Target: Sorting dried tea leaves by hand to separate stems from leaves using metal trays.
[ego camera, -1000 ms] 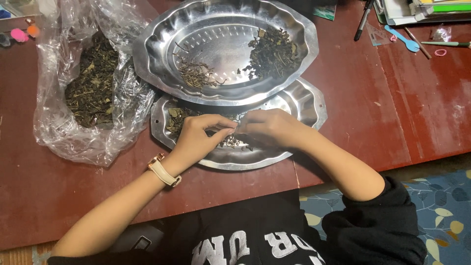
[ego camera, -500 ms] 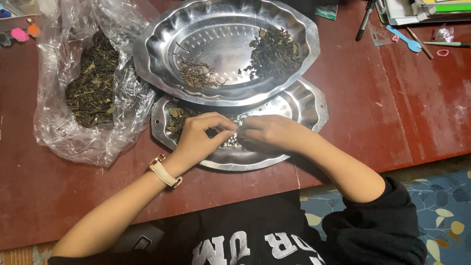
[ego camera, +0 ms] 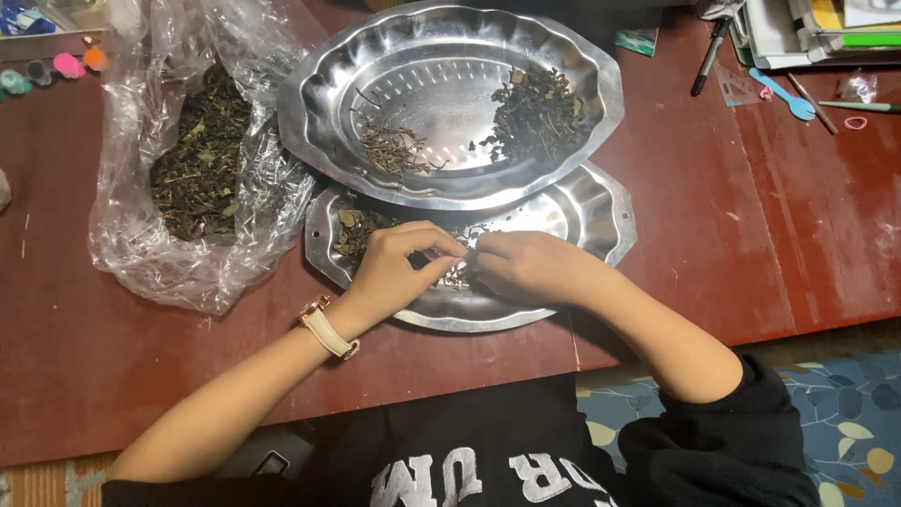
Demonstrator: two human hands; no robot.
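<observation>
Two oval steel trays overlap on a dark red table. Over the near tray [ego camera: 587,208] my left hand [ego camera: 399,268] and my right hand [ego camera: 526,266] meet fingertip to fingertip, pinching a bit of dried herb from the loose dried leaves [ego camera: 355,230] in that tray. What exactly sits between the fingers is too small to make out. The far tray [ego camera: 319,113] holds a small heap of dry stems [ego camera: 389,147] on its left and a heap of dark leaves [ego camera: 533,115] on its right. A watch with a pale strap is on my left wrist.
A clear plastic bag [ego camera: 141,253] of dried herbs [ego camera: 199,169] lies open to the left of the trays. Pens, a blue plastic spoon [ego camera: 784,97] and stacked papers crowd the far right corner. Small coloured objects sit at the far left. The table's edge runs near my body.
The view has shifted a little, so everything sits slightly right and lower. My hands stay together over the near tray, fingers working the same small piece.
</observation>
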